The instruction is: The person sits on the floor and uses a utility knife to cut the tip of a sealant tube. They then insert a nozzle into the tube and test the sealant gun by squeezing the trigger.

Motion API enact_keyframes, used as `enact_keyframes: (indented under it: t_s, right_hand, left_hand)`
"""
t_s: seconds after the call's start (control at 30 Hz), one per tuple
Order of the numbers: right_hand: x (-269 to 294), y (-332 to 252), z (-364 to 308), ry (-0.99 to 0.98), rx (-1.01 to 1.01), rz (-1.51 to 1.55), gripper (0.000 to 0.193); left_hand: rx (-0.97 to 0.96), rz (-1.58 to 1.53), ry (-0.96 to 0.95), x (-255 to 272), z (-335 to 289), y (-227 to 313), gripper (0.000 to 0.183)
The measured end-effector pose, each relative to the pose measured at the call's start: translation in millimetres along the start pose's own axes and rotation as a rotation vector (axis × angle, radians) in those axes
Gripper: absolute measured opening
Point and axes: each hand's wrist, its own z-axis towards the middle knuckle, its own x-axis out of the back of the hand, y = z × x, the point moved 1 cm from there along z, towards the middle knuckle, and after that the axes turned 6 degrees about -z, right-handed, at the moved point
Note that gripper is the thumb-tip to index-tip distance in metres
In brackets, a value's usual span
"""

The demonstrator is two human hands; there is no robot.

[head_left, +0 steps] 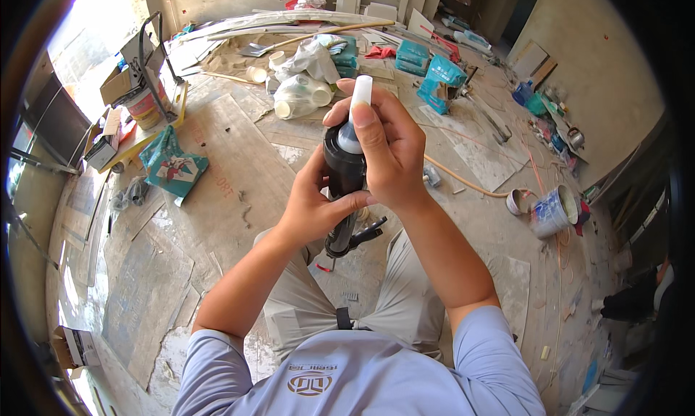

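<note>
A black caulking gun is held up in front of my body, its front end pointing away from me. Its white, tapered nozzle sticks out of the far end. My left hand is closed around the black barrel. At the front, the thumb and fingers of my right hand grip the nozzle near its base. The gun's handle and trigger hang below my hands, above the floor between my legs. My palms hide part of the barrel.
A teal bag lies on floor boards at left, near a bucket on a yellow-edged platform. Ahead are plastic bags, teal sacks and a shovel. At right, a paint bucket stands near an orange hose.
</note>
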Motion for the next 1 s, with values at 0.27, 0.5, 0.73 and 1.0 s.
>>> enact_keyframes:
  t_s: [0.27,0.5,0.73,1.0]
  right_hand:
    - [1.3,-3.3,-5.0,-0.017,-0.006,-0.101,0.040]
    - [-0.1,-13.4,-8.4,-0.058,-0.099,-0.183,0.037]
    - [14.4,1.8,0.1,-0.142,-0.139,0.067,0.044]
    - [18.1,15.1,-1.6,-0.130,-0.039,0.194,0.047]
  left_hand:
    - [-0.120,0.212,0.175,-7.7,0.6,-6.7,0.089]
    - [-0.266,0.374,0.110,-9.2,-10.5,-6.3,0.091]
    - [-0.246,0.269,0.133,-8.7,-12.3,-13.1,0.072]
    - [-0.356,0.539,0.247,-19.4,-8.1,-2.5,0.083]
